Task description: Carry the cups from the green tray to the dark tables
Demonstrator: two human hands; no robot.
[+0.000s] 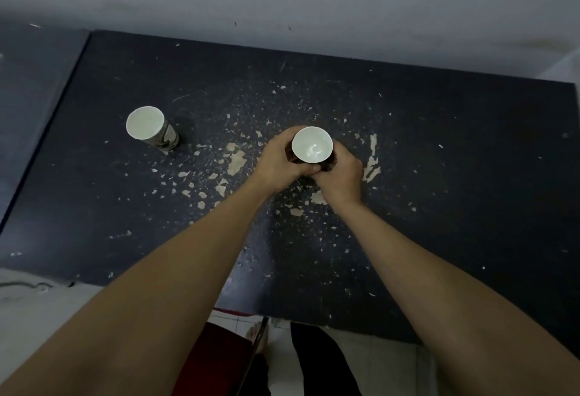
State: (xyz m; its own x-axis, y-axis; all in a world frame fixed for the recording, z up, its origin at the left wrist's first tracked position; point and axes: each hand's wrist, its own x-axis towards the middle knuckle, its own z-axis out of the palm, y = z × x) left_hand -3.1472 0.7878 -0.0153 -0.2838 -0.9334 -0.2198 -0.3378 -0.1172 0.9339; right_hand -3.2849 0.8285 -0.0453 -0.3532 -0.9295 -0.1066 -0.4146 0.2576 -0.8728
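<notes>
Cups [312,145] [145,123], 2, both empty; fingers [279,152] of both hands grip 1.

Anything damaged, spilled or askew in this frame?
The dark table is damaged: paint has flaked off in pale patches around its middle. Nothing spilled; both cups look empty and upright, the left cup standing alone, the other cup between the left hand and right hand.

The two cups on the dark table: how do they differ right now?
The held cup is clasped by the left hand and right hand; the free cup stands alone, untouched. The held cup sits mid-table, the free cup toward the table's left. Both are upright, empty and white inside, on the dark table.
</notes>
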